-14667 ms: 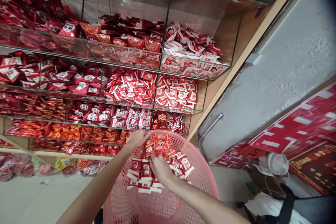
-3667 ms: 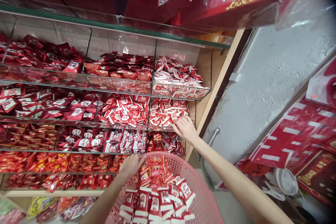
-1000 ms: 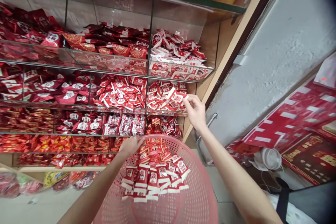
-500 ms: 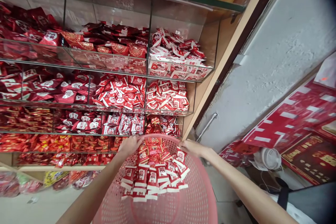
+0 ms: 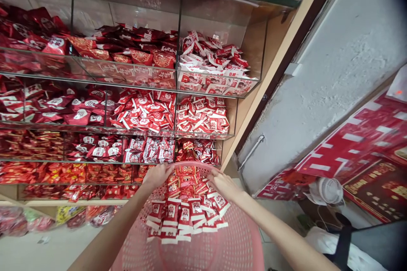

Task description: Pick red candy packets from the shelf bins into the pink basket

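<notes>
A round pink plastic basket (image 5: pixel 244 228) with a perforated wall stands in front of me, tilted so that I look down into it. Red-and-white wrapped candies (image 5: pixel 185 216) lie in rows across its inside, and red-and-gold wrapped candies (image 5: pixel 184 180) sit higher up against the far side. My left hand (image 5: pixel 158 176) is closed on the basket's far left rim. At the far right rim, my right hand (image 5: pixel 224 184) has bent fingers close together over the inner edge, beside the candies. What its fingertips pinch, if anything, is hidden.
Behind the basket rises a shelf with clear compartments (image 5: pixel 219 87) full of red wrapped candies. A wooden side panel (image 5: pixel 246 120) borders a grey wall (image 5: pixel 343 51). Bagged goods (image 5: pixel 68 215) lie below the shelf at left. A small white fan-like object (image 5: pixel 330 190) stands at right.
My right hand has shifted left and inward along the rim, now covering where a candy stood upright. My left hand stays on the rim. The view has moved slightly.
</notes>
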Action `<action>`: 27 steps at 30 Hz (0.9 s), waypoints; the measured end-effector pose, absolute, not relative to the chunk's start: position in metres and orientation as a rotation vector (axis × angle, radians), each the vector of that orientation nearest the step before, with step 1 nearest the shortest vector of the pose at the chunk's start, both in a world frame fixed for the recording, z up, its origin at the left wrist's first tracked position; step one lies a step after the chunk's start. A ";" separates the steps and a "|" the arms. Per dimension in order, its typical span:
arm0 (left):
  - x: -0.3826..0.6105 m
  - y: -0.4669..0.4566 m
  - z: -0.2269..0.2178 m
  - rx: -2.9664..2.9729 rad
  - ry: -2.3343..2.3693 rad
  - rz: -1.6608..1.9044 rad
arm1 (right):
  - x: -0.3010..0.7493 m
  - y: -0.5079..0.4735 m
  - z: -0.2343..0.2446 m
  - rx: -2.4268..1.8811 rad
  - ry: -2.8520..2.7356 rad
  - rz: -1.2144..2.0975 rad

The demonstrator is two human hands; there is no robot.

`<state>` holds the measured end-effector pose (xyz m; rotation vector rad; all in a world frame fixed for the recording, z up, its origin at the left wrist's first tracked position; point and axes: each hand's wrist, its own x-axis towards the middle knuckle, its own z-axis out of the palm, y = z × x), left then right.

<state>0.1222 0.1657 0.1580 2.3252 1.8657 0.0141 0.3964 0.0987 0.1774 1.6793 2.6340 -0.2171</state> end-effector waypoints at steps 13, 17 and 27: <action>0.121 0.168 0.159 2.326 1.850 0.021 | 0.404 0.077 0.144 1.759 2.728 -0.505; 0.120 0.170 0.161 2.290 1.841 0.023 | 0.404 0.078 0.147 1.817 2.809 -0.494; 0.117 0.173 0.160 2.243 1.794 0.081 | 0.414 0.078 0.157 2.616 2.186 -0.259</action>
